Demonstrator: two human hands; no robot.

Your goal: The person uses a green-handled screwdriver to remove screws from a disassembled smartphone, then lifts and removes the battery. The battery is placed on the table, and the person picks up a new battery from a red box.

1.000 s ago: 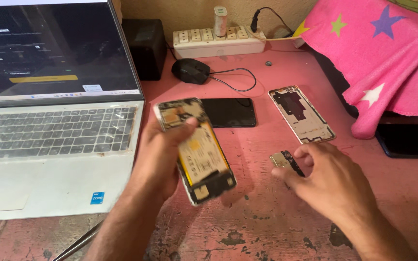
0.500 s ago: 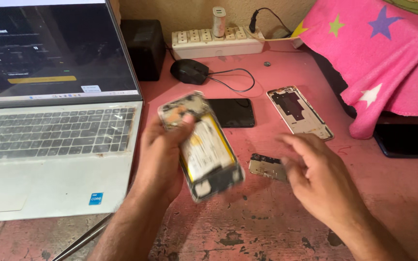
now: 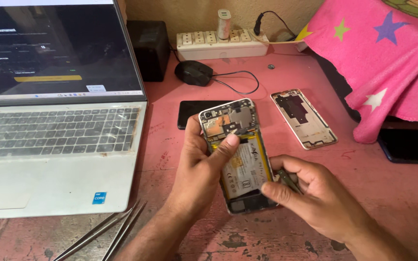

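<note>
Left hand (image 3: 197, 169) grips opened phone (image 3: 238, 154); right hand (image 3: 315, 198) touches its edge

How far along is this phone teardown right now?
Done: the back cover is off and lies on the table. In hand: left hand grips the opened phone, thumb on its board; right hand holds a small part at its lower edge. Left: battery remains seated.

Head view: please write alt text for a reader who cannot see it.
Two bare hands hold an opened phone over a pink table: the left hand grips it with the thumb on its circuit board, the right hand steadies its lower edge while pinching a small dark part. An open laptop, tweezers, a mouse and a detached back cover lie around.
</note>
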